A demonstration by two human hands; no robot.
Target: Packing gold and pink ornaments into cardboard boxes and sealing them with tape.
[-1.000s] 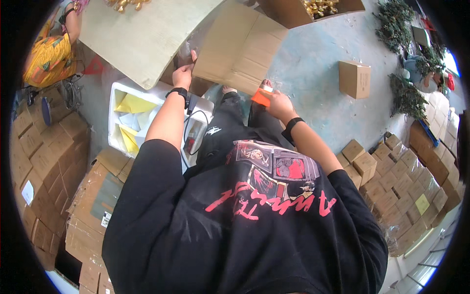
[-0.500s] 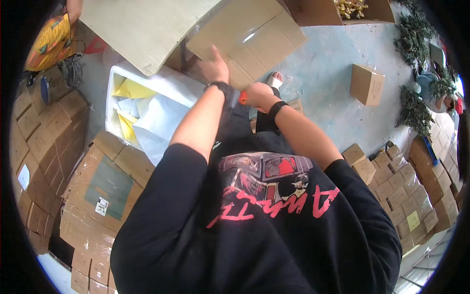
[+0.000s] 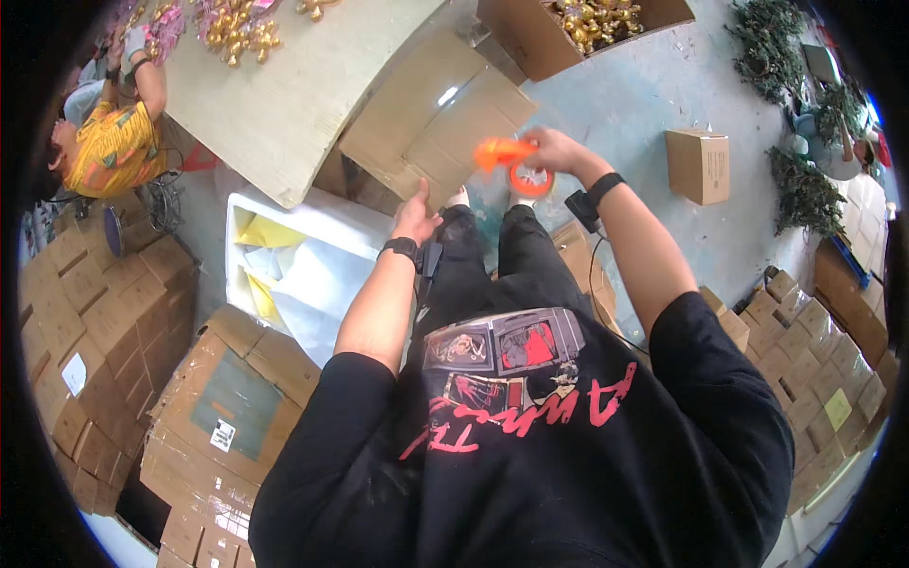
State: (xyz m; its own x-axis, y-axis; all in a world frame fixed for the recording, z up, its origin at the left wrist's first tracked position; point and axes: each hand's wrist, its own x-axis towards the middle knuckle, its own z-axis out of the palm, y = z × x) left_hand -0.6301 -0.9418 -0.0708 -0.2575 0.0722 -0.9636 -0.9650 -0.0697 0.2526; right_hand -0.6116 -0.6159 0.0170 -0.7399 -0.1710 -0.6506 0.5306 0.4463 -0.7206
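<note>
A closed brown cardboard box (image 3: pixel 431 114) stands in front of me, tilted in view beside the pale table. Along its near edge my left hand (image 3: pixel 417 220) holds on, with one digit stretched up against the cardboard. Off the box's right side, my right hand (image 3: pixel 557 151) is closed around an orange tape dispenser (image 3: pixel 502 151), blurred by motion. A round orange ring (image 3: pixel 531 178) shows at the dispenser's lower side. Clear tape on the box top catches the light.
Gold ornaments lie on the table (image 3: pixel 284 104) and fill an open carton (image 3: pixel 540 47). A white foam bin (image 3: pixel 237 284) with paper sits left. A person in yellow (image 3: pixel 118 147) works at the far left. Stacked cartons (image 3: pixel 104 322) line both sides; one box (image 3: pixel 698 166) stands right.
My right hand has lifted away from the box to the right with the tape dispenser. My left hand has come down to the near edge. The view has shifted, showing more of the table.
</note>
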